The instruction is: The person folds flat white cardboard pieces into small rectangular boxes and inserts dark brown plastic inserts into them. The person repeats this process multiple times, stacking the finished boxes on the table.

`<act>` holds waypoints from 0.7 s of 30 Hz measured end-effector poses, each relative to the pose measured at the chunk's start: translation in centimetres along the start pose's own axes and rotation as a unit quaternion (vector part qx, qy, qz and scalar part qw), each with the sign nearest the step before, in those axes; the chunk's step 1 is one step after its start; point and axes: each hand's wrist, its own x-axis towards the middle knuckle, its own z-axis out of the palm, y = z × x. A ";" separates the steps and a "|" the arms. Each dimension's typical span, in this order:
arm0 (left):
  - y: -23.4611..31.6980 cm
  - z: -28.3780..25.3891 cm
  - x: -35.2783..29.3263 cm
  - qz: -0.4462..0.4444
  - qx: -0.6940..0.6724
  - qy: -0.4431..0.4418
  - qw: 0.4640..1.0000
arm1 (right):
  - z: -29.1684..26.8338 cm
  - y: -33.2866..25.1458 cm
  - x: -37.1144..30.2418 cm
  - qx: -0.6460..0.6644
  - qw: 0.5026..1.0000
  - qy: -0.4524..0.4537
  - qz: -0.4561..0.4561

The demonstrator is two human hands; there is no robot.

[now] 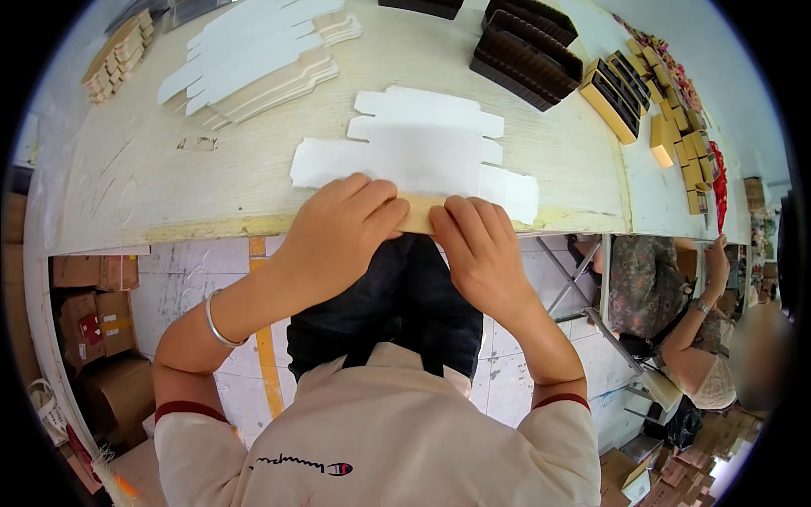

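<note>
A flat white die-cut box blank (427, 139) lies at the table's near edge, its tabs spread to both sides. The blank's near strip shows tan between my hands, angled at the table edge. My left hand (351, 221) is closed on this strip, fingers curled over it. Close by on the right, my right hand (483, 241) grips the same strip, its fingers bent over the edge. My thumbs are mostly hidden.
A stack of white box blanks (253, 55) lies at the far left, beside small tan pieces (120, 59). Dark brown plastic trays (528, 59) stand at the far right, with yellow boxes (612, 97) past them. Another person (676, 325) sits at right.
</note>
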 end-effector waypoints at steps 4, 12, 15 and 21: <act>-1.2 -0.4 1.9 -0.037 -0.018 -0.061 0.997 | -1.1 0.7 2.1 0.023 0.993 -0.101 0.062; -0.6 -1.4 3.1 -0.052 0.094 0.025 0.994 | -2.5 2.1 2.9 0.241 0.938 -0.148 0.199; 0.6 -2.2 2.9 -0.157 0.008 0.031 0.987 | -1.5 -0.7 3.3 0.344 0.902 -0.097 0.243; -3.7 -2.1 2.7 -0.243 -0.160 -0.064 0.955 | -2.0 -3.2 2.7 0.531 0.827 -0.140 0.121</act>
